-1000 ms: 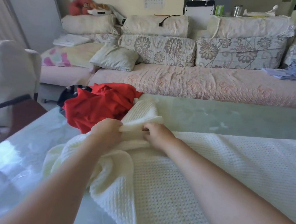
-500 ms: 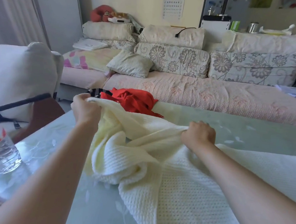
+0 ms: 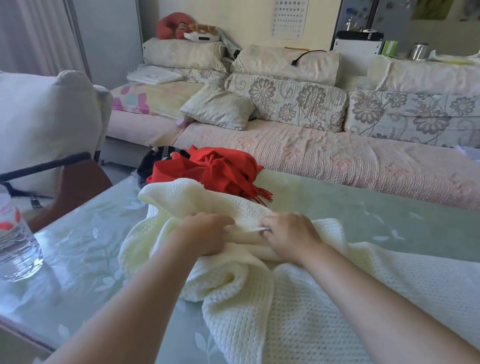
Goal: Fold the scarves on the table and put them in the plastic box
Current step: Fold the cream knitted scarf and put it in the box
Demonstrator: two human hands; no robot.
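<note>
Tabletop (image 3: 376,212) first: its pale, leaf-patterned glass carries everything you are working on. The cream scarf (image 3: 322,321) takes up most of it, spread flat toward your right and bunched into loose rolls on the left, so it is not yet folded. Behind it, at the far edge, the red scarf (image 3: 219,168) lies in a crumpled heap, touching the cream one, with a dark cloth (image 3: 152,161) partly under it. A water bottle (image 3: 4,238) stands near the left corner, well apart from the fabric. No plastic box is in view.

Half a second ago your hands were spread wide with the cream edge lifted and stretched between them. Now your left hand (image 3: 204,234) and right hand (image 3: 289,233) are back close together, low on the bunched part. Both sets of fingers are clenched into the knit, the left round a thick gather and the right pinching an edge. To judge by that, you are still working along the edge to straighten it, and the first fold has yet to begin.
</note>
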